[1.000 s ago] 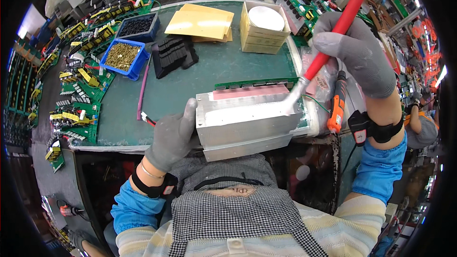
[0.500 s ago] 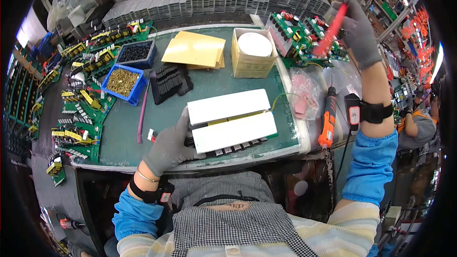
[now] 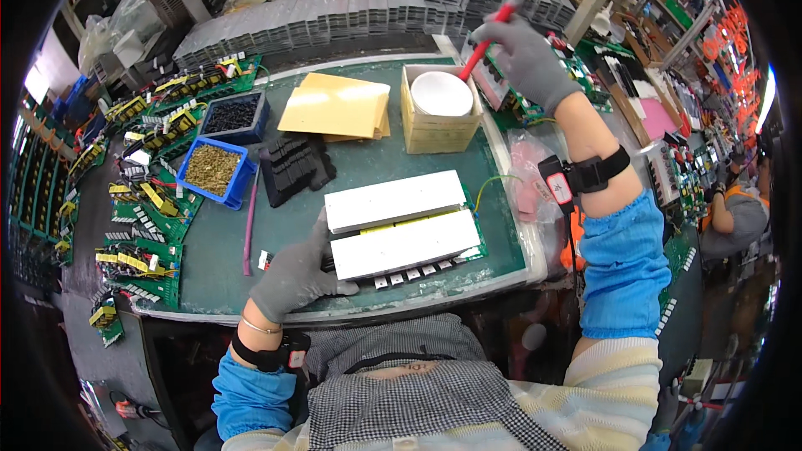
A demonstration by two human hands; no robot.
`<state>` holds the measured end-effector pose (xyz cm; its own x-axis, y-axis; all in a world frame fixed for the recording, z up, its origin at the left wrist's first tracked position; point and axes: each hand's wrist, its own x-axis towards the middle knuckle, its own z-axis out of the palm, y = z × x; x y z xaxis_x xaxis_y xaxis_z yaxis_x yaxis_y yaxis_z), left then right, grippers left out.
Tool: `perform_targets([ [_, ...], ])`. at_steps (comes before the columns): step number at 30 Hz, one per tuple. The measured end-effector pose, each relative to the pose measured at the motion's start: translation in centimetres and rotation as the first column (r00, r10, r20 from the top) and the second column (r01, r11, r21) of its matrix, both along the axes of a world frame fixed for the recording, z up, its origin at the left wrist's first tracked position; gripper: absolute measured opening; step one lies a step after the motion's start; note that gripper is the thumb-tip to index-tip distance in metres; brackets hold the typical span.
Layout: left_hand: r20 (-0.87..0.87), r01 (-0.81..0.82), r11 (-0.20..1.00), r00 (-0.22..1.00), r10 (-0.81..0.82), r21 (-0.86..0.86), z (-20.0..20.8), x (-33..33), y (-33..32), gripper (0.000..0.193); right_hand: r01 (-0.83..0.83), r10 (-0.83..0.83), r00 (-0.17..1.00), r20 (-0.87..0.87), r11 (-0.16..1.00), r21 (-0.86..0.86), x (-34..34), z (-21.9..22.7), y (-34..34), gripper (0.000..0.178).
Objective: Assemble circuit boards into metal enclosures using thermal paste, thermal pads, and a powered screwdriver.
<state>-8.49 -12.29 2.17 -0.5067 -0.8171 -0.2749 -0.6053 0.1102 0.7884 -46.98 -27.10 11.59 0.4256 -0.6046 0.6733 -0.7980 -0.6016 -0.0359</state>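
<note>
My left hand (image 3: 294, 280), in a grey glove, is closed round the left end of a green circuit board (image 3: 476, 248). Two long white bars (image 3: 401, 244) lie across the board, with a yellow strip showing between them. Raised at the far right, my gloved right hand (image 3: 528, 65) grips a red-handled tool (image 3: 478, 58) with a flat grey end pointing up. The tool's lower red end comes down at the right rim of a cardboard box (image 3: 441, 132). A white round bowl (image 3: 441, 93) sits in that box.
Behind the board lie yellow sheets (image 3: 332, 107) and a black piece (image 3: 292, 169). Blue bins hold brass-coloured parts (image 3: 213, 169) and black parts (image 3: 234, 114). Circuit boards (image 3: 138, 263) line the left. An orange power screwdriver (image 3: 573, 242) is mostly behind my right arm. Grey metal profiles (image 3: 317, 17) are stacked behind.
My right hand has moved left with the red-handled tool, bringing its lower end to the box. My left hand keeps its hold on the board. The view has shifted slightly.
</note>
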Motion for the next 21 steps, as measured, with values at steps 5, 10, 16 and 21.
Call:
perform_targets([
  [5,-0.095,-0.043,0.999,0.995,0.041,-0.017,-0.1,0.1,0.3,0.121,0.04,-0.035,0.999,-0.026,0.967,0.251,-1.8,0.2,4.9,0.018],
  [10,-0.058,-0.04,0.998,0.998,0.037,-0.056,-0.4,0.2,0.1,0.121,0.32,-0.008,0.916,-0.4,0.615,0.721,-1.8,0.3,13.3,0.026],
  [16,-0.174,-0.051,0.996,0.984,0.038,-0.073,-0.3,0.0,0.8,0.117,0.273,-0.01,0.931,-0.365,0.685,0.676,-3.5,-6.8,15.6,0.034],
  [21,-0.23,-0.144,0.967,0.969,0.095,-0.208,-1.5,1.6,2.4,0.109,0.289,-0.115,0.956,-0.269,0.507,0.812,-4.3,-7.2,14.3,0.033],
])
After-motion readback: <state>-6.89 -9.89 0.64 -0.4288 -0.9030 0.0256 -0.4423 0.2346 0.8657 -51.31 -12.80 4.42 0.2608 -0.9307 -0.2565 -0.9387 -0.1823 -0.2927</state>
